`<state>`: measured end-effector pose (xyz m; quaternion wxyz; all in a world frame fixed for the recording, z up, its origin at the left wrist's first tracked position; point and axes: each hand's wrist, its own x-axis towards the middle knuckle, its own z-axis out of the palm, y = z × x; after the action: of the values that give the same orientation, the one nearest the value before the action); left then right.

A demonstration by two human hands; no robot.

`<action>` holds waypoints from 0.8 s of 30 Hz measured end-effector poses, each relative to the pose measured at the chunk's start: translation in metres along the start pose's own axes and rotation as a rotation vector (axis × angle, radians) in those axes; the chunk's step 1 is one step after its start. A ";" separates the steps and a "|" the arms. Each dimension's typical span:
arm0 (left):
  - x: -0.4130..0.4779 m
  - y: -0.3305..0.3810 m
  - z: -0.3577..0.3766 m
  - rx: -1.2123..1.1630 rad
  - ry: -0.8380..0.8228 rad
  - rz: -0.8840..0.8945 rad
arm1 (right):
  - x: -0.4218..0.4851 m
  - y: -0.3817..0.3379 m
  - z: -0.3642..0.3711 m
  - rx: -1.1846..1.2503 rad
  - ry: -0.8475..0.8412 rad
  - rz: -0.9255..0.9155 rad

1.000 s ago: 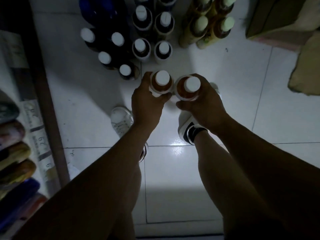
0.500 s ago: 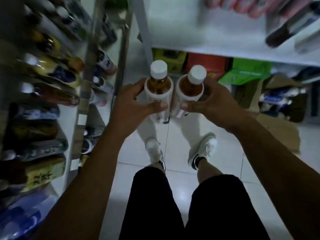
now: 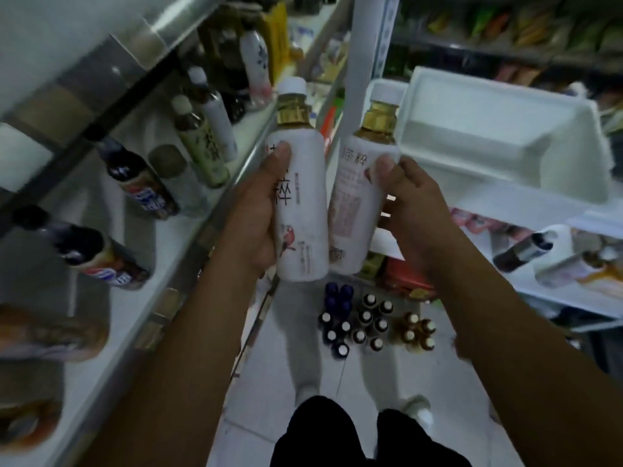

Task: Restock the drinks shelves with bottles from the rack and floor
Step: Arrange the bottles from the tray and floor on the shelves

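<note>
- Head view: your left hand (image 3: 259, 210) is wrapped round a white-labelled tea bottle (image 3: 298, 193), thumb pressed on its label.
- Your right hand (image 3: 411, 210) is clamped on a second tea bottle (image 3: 362, 183); both stand upright, their lower bodies touching, in mid-air.
- Left of them runs the drinks shelf (image 3: 111, 318), holding cola bottles (image 3: 141, 183) that look tilted, though blur makes this uncertain.
- Far below, floor bottles (image 3: 367, 323) stand clustered.
</note>
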<state>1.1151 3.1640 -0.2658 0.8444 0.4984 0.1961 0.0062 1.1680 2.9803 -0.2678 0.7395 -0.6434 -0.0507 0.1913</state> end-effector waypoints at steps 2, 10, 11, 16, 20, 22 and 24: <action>-0.007 0.026 0.006 -0.079 -0.039 0.022 | 0.000 -0.025 0.012 0.016 -0.002 -0.016; -0.029 0.106 0.025 -0.130 -0.130 0.047 | 0.003 -0.093 0.046 0.392 -0.229 0.171; -0.030 0.113 0.026 -0.105 -0.133 0.048 | 0.004 -0.096 0.050 0.410 -0.252 0.195; -0.037 0.153 0.029 -0.031 -0.157 0.089 | 0.004 -0.117 0.074 0.445 -0.233 0.222; -0.041 0.176 0.023 -0.092 -0.096 0.106 | 0.010 -0.132 0.086 0.520 -0.164 0.262; -0.042 0.183 0.018 -0.112 -0.058 0.136 | 0.011 -0.137 0.089 0.538 -0.204 0.274; -0.042 0.190 0.012 -0.098 -0.040 0.161 | 0.013 -0.141 0.092 0.545 -0.266 0.281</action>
<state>1.1155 3.2405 -0.0864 0.8684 0.4705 0.1382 0.0736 1.1807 3.0565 -0.1175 0.8377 -0.3919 -0.0044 0.3804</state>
